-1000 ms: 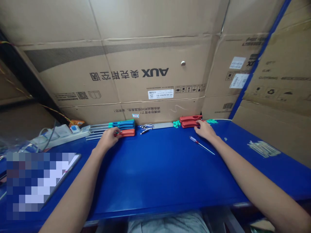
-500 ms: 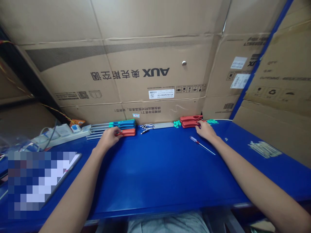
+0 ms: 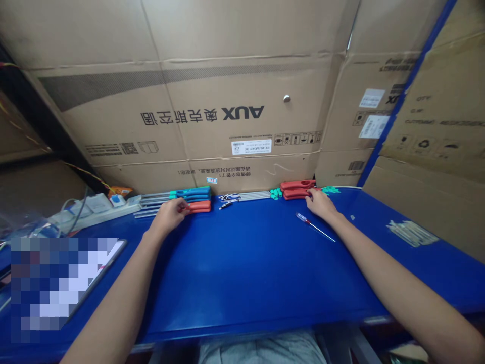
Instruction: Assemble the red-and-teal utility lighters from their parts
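My left hand [image 3: 173, 215] has its fingers closed on an orange-red handle [image 3: 200, 207] at the back left of the blue table. Blue handles [image 3: 193, 192] with metal rods pointing left lie just behind it. At the back right, my right hand [image 3: 320, 203] pinches the end of a red handle [image 3: 296, 194], and another red handle [image 3: 297, 185] lies behind that one. Between the hands is a row of thin metal rods [image 3: 253, 195] with wires at their left ends and green pieces [image 3: 276, 193] at their right. A screwdriver [image 3: 315, 226] lies in front of my right hand.
A power strip [image 3: 100, 215] with plugs runs along the back left. A blurred-out flat device [image 3: 119, 246] lies at the left. Light strips [image 3: 412, 232] lie at the right, and green bits [image 3: 331, 189] sit behind my right hand. Cardboard walls [image 3: 227, 81] enclose the table [image 3: 242, 273].
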Action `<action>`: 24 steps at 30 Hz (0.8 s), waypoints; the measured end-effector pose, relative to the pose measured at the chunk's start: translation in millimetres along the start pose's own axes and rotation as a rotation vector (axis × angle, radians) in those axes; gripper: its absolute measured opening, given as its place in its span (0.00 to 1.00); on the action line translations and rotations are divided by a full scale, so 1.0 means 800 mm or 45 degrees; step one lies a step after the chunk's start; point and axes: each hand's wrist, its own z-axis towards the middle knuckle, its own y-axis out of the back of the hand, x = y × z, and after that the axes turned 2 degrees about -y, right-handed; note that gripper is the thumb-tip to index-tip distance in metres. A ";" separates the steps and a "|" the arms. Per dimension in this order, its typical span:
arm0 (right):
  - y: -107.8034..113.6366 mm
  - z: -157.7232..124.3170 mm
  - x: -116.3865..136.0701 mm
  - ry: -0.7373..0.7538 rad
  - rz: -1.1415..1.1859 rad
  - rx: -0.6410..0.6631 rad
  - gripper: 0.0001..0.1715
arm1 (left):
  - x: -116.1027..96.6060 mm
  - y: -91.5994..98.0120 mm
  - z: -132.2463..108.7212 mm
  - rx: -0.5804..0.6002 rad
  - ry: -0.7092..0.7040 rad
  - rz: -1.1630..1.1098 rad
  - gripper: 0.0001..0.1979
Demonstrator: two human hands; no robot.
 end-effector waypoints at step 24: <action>0.007 -0.005 0.003 -0.023 0.006 -0.016 0.19 | 0.001 -0.004 -0.001 -0.161 -0.121 0.142 0.10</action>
